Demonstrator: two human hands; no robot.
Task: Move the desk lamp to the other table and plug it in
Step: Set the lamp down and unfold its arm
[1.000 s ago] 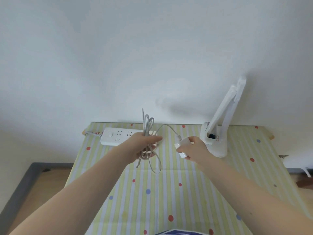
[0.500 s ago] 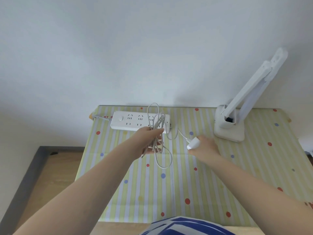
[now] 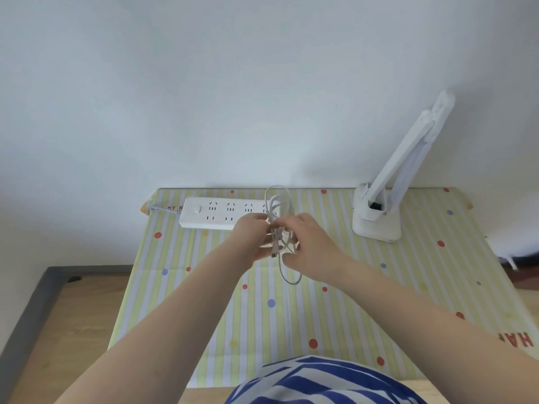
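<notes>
Right now we stand at a counter draped in a striped, dotted cloth, set against a white wall. Our desk lamp stands upright at its far right corner, arm folded and leaning back. A white power strip lies along the far edge, left of centre. Just in front of it, our left hand and right hand both grip the bundled white cable, loops sticking up and hanging down.

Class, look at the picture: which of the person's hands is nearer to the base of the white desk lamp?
Right. The right hand sits left of the desk lamp base, at the coiled cable; the left hand lies farther left, before the power strip.
</notes>
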